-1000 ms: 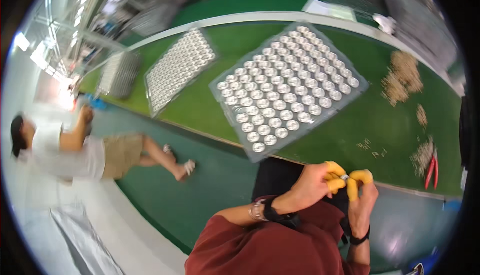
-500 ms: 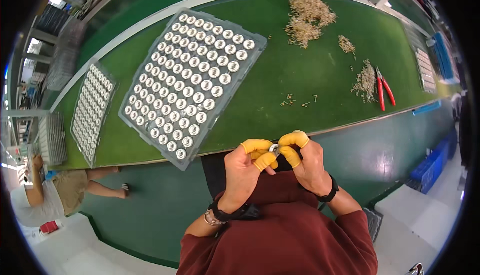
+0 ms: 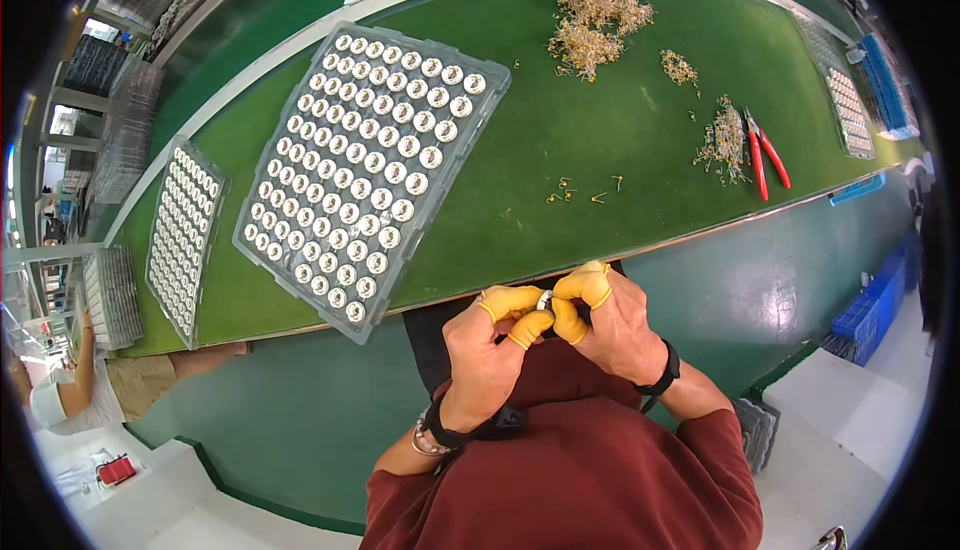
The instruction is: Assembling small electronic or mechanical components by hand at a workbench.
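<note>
A small round white-and-silver part [image 3: 544,300] is pinched between my two hands just off the table's front edge. My left hand [image 3: 490,340] grips it from the left with thumb and fingers in yellow finger covers. From the other side, my right hand [image 3: 608,320] has its yellow-covered thumb and fingertips closed against the same part. The fingers hide most of it. On the table to the left lies a clear plastic tray [image 3: 420,240] filled with rows of similar round parts.
Red-handled pliers [image 3: 765,155] lie at the right beside a small pile of tiny wire pieces [image 3: 722,142]. A larger pile [image 3: 595,15] sits at the back, with a few loose pieces [image 3: 566,190] nearer me. Another filled tray [image 3: 182,240] stands far left, near a person [image 3: 90,380].
My view has shifted slightly, moving the table's contents a little in the picture. Both hands stay together on the round part, its face now turned more away and the fingers more tightly closed.
</note>
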A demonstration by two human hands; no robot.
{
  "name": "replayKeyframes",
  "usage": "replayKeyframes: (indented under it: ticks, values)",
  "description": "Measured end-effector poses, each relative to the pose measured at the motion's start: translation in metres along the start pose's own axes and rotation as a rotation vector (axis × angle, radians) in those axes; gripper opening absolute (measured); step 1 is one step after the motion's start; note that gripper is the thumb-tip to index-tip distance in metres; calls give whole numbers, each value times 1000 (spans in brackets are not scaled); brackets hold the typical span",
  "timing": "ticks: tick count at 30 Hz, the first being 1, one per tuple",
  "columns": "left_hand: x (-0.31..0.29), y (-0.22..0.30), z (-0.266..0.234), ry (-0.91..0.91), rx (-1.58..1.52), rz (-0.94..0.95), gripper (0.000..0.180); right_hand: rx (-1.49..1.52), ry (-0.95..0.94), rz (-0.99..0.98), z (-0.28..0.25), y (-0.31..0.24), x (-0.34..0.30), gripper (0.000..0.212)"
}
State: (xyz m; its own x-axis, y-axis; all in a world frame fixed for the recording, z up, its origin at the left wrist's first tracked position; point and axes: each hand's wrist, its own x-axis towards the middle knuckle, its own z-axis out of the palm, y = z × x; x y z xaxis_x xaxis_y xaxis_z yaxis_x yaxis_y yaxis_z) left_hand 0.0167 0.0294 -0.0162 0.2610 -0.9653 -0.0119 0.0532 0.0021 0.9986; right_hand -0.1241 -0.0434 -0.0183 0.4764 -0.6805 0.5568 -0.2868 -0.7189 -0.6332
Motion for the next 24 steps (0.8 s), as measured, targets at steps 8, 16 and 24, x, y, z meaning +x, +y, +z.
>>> replayKeyframes:
  ticks: [8,16,24]
  values:
    - [2,-2,-5,10,158,142,17,-40,6,7,0,-12,-4,26]
    - [3,2,-8,-74,-223,-165,14,225,-226,204,-24,-9,10,21]
    - [3,2,-8,-167,-92,-126,18,306,-438,276,-38,-1,19,18]
